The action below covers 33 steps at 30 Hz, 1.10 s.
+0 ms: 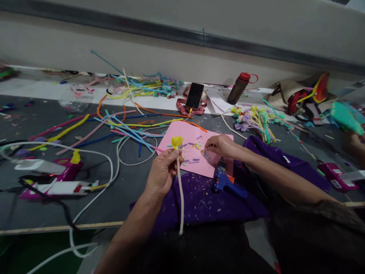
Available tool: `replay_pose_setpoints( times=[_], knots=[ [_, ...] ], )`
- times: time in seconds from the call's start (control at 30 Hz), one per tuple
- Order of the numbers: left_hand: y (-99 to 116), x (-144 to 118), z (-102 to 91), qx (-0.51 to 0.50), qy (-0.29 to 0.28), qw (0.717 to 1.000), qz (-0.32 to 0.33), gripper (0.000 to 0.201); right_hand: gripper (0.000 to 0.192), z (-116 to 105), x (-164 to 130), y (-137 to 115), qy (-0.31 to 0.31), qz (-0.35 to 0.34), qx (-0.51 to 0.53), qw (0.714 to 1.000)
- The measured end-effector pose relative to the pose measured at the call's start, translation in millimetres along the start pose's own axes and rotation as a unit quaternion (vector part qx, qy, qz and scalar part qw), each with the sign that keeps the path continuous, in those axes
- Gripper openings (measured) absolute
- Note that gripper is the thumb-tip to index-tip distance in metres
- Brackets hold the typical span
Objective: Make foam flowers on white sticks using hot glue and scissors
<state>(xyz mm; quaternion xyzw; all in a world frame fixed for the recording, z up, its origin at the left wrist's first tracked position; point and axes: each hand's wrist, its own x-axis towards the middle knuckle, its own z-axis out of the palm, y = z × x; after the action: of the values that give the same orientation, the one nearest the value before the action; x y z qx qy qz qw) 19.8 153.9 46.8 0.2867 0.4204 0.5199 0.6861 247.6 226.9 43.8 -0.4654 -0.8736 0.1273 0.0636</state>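
Fingers of my left hand [163,171] clamp one white stem [180,198] with one yellow heart [176,142] above the bench [125,190], while my right hand [219,145] pinches scraps on one pink sheet [186,137].

No writing, brand, number or sign can be read anywhere in this view. The phone [194,95] propped on the counter [128,190] shows a dark, blank screen, the brown bottle [238,88] with the red cap bears no legible label, and the white tag [286,159] on the purple cloth [205,201] is too small to make out
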Motion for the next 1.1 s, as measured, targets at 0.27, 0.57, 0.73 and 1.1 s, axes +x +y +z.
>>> replay_pose_setpoints(
  times=[0.27,0.57,0.73,1.1],
  knots=[
    [-2,-2,1.0,0.004,-0.013,1.000,-0.011,0.017,0.021,5,14,-11,-0.062,-0.018,-0.056,0.996],
    [-4,-1,1.2,0.011,-0.026,1.000,0.000,0.018,0.019,7,11,-15,-0.056,0.002,-0.054,0.997],
    [-5,-2,2.5,0.005,-0.026,1.000,-0.006,0.018,0.015,0,10,-12,-0.016,0.005,0.026,1.000],
    [-8,-1,1.7,0.026,-0.019,0.999,-0.002,0.021,0.013,-2,9,-14,-0.008,-0.008,0.270,0.963]
  ],
)
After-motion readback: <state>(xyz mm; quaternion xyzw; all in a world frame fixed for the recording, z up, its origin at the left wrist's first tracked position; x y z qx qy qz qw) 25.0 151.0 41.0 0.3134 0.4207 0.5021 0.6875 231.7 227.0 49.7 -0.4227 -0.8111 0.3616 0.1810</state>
